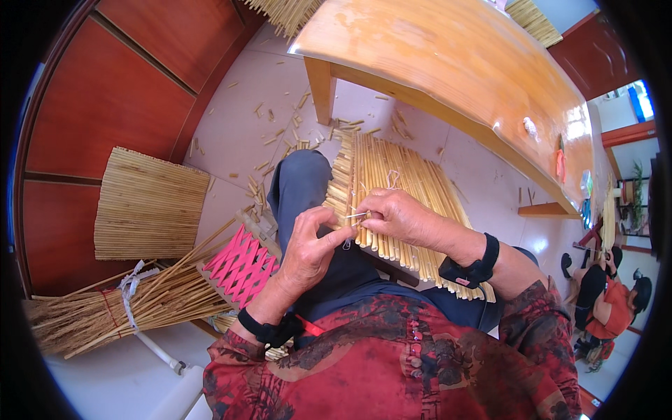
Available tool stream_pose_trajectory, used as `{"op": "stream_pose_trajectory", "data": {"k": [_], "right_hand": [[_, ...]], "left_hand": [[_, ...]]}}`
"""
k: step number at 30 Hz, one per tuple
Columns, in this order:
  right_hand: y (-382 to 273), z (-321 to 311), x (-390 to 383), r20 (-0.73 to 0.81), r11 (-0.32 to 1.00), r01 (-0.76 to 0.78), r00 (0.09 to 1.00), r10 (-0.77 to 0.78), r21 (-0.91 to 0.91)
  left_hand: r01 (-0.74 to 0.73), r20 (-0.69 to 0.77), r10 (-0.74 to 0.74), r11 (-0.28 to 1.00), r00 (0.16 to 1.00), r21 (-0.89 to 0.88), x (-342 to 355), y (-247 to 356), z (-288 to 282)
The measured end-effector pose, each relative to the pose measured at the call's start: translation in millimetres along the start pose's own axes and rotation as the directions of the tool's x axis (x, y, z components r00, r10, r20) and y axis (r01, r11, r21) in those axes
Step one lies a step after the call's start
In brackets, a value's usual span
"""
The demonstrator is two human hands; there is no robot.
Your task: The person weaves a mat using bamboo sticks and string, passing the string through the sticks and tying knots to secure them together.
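A mat of pale yellow reed stalks (413, 183) lies across my lap, its stalks side by side and tied with thread. My right hand (402, 215) rests over it, thumb and forefinger pinching a thin metal needle (357, 215) that points left. Close by, my left hand (311, 245) is closed at the mat's left edge, thumb and forefinger on the stalks there. A loose loop of pale thread (393, 178) sits on top of the mat. More thread (347, 244) hangs below the fingertips.
A wooden table (434, 42) stands ahead. Cut reed pieces (287, 136) litter the floor. Another reed mat (150, 204) leans on a red-brown cabinet (112, 91) at left, near a tied bundle of stalks (105, 318) and a pink-laced stool (241, 266). At right sits a person in orange (610, 308).
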State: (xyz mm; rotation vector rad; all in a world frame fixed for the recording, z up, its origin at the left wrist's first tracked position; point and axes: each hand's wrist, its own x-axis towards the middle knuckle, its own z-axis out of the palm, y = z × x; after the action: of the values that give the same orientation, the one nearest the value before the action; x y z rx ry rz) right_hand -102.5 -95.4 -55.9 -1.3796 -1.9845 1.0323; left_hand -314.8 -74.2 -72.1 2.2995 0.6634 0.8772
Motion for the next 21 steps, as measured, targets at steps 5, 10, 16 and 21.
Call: {"op": "stream_pose_trajectory", "data": {"k": [5, 10, 16, 21], "right_hand": [[-0.6, 2.1, 1.9, 0.022, 0.997, -0.011, 1.0, 0.013, -0.079], [2.1, 4.8, 0.6, -0.045, 0.985, -0.066, 0.996, 0.074, 0.157], [-12.5, -8.5, 9.7, 0.329, 0.519, -0.518, 0.848, 0.415, 0.68], [-20.3, -15.4, 12.5, 0.173, 0.31, -0.332, 0.879, 0.445, 0.891]], "left_hand": [[0.01, 0.0, -0.01, 1.0, 1.0, 0.017, -1.2, 2.1, -1.1], [0.014, -0.016, -0.014, 1.0, 1.0, 0.015, -2.4, 2.2, 0.4], [0.015, 0.006, -0.015, 1.0, 1.0, 0.0, -0.6, 1.5, -0.8], [-0.018, 0.043, 0.018, 1.0, 0.999, 0.012, 5.0, -1.3, -0.7]]}}
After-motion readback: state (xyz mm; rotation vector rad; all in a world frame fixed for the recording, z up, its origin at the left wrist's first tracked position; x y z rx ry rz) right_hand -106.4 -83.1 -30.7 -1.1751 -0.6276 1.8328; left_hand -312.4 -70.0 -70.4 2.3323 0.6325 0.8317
